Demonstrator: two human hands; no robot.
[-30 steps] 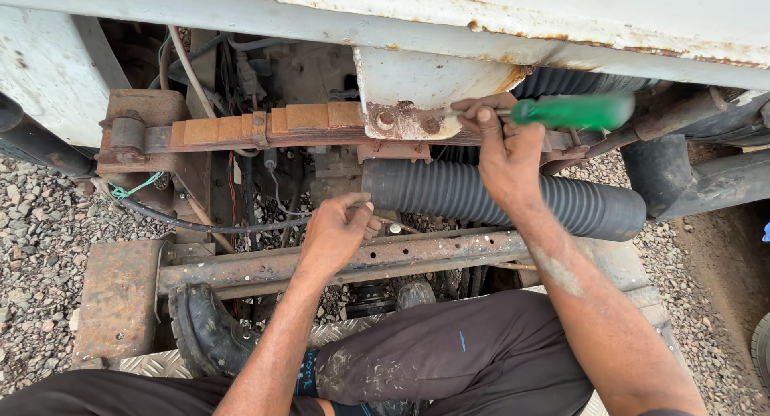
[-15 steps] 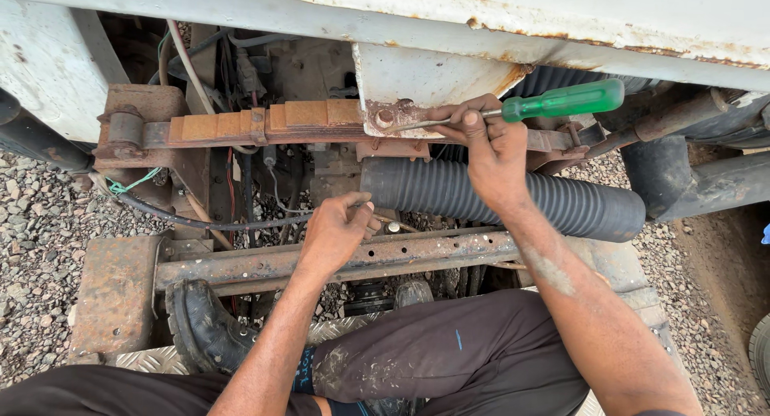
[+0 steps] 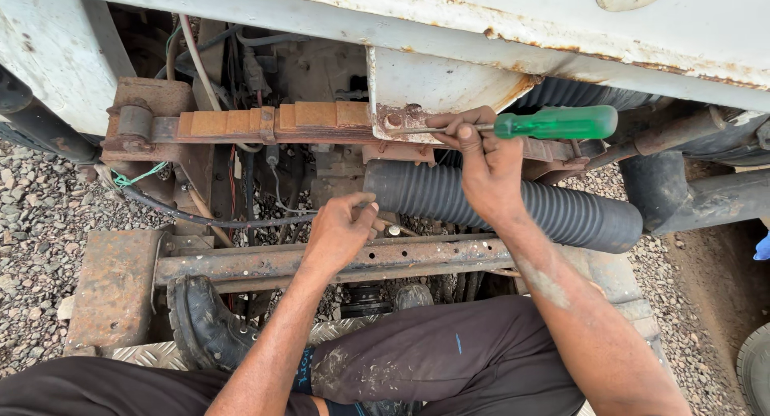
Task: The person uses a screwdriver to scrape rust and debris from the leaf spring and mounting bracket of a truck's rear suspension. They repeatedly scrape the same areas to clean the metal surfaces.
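At the far left, grey gravel [image 3: 36,223] covers the ground beside a rusty flat plate [image 3: 112,284] that joins a rusted crossbar [image 3: 257,263] running to the right. Above it, a stack of rust-brown leaf springs [image 3: 265,121] lies level under the white body panel [image 3: 481,31] of the vehicle, with loose cables [image 3: 200,217] hanging below. A black boot [image 3: 200,324] rests just under the crossbar, on a piece of patterned metal sheet. The left hand [image 3: 341,231] sits over the crossbar near the middle, its fingers loosely curled with the fingertips drawn toward the thumb; whether they pinch something small I cannot tell. Behind it, a black ribbed hose [image 3: 497,203] slants down to the right. The right hand [image 3: 485,163] reaches up in front of that hose and is closed around the metal shaft of a screwdriver [image 3: 553,123], whose green handle sticks out to the right of the fingers. The tip of the tool points left, at a rusted bracket with bolts [image 3: 397,121] at the end of the springs, just under the white panel. Dark trousers [image 3: 449,360] fill the lower middle, and at the right more gravel and bare earth lie beneath a thick dark pipe [image 3: 706,199].
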